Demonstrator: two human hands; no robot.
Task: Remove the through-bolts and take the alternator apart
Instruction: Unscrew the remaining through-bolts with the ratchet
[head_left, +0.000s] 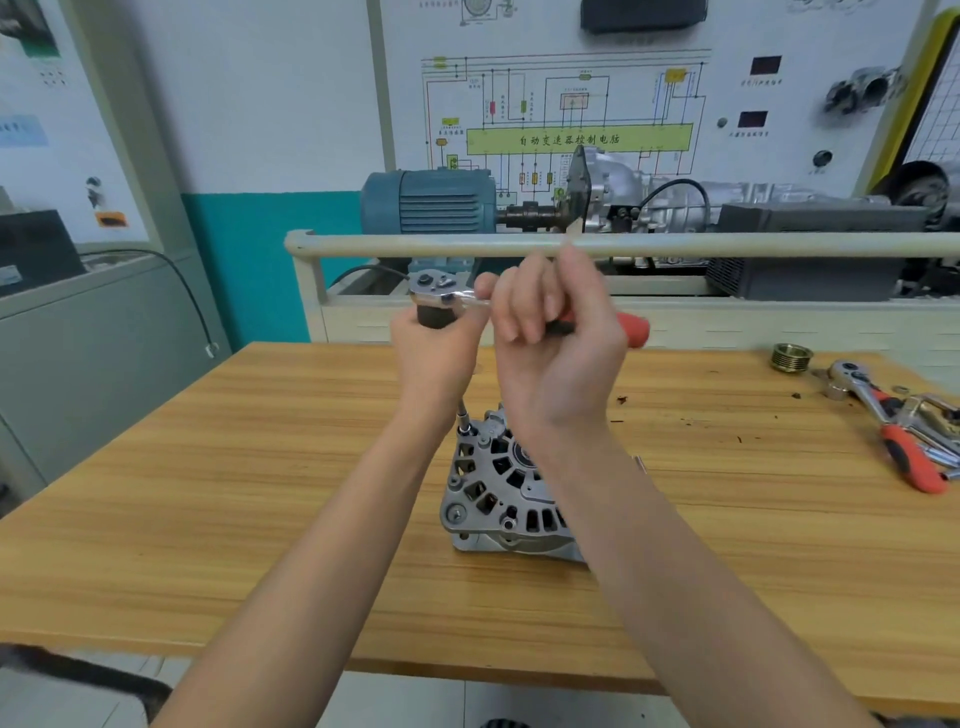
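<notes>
Item: ratchet wrench (452, 295), in use. The right hand (558, 358) is curling its fingers round the red-and-black handle; the left hand (434, 358) is gripping the dark collar just under the ratchet head, steadying it.

Extension bar (464, 415): a thin shaft is running down from the left hand to a socket seated at the upper left edge of the alternator (501, 493), apparently on a through-bolt; the bolt itself is hidden.

Alternator: standing on the wooden bench (208, 493), vented end frame facing up, partly covered by the right forearm.

Progress, as judged: the housing halves are sitting together, so separation is not yet done. A grooved pulley (791, 357) is lying at the far right beside a second ratchet (883, 415), suggesting the pulley is already off.

Writing: the wall board (579, 139) is carrying a green band reading 自动变速器控制电脑. Other labels are too small to read.
</notes>
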